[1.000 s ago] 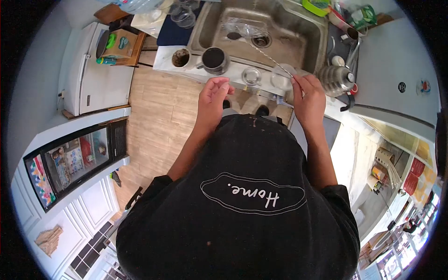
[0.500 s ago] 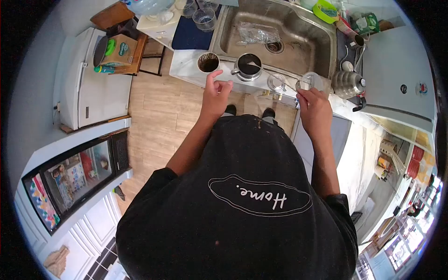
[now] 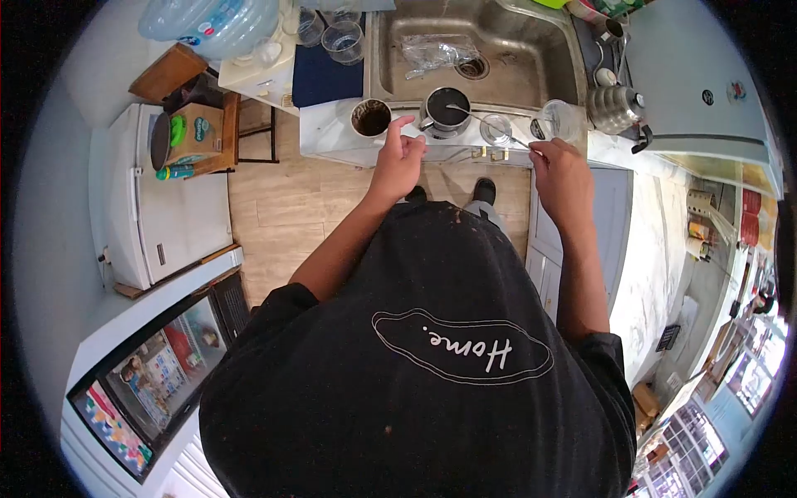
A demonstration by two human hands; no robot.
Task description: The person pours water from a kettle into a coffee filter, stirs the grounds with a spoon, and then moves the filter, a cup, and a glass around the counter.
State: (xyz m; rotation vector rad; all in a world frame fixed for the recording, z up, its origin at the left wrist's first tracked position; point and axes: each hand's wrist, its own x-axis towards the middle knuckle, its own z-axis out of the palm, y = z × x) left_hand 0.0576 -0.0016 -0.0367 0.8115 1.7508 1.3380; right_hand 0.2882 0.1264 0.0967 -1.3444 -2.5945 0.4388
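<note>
The right hand (image 3: 564, 176) pinches the end of a long spoon (image 3: 475, 115) between closed fingers. The spoon slants across to the metal cup (image 3: 448, 110) of dark liquid, with its bowl resting inside. That cup stands at the front edge of the surface (image 3: 328, 137), just before the sink (image 3: 544, 62). The left hand (image 3: 398, 162) hovers at the same edge with its fingers loosely curled and holding nothing, between the metal cup and a brown-stained cup (image 3: 371, 118). A small glass (image 3: 496, 130) sits under the spoon's handle, and a kettle (image 3: 613, 108) stands toward the right corner.
</note>
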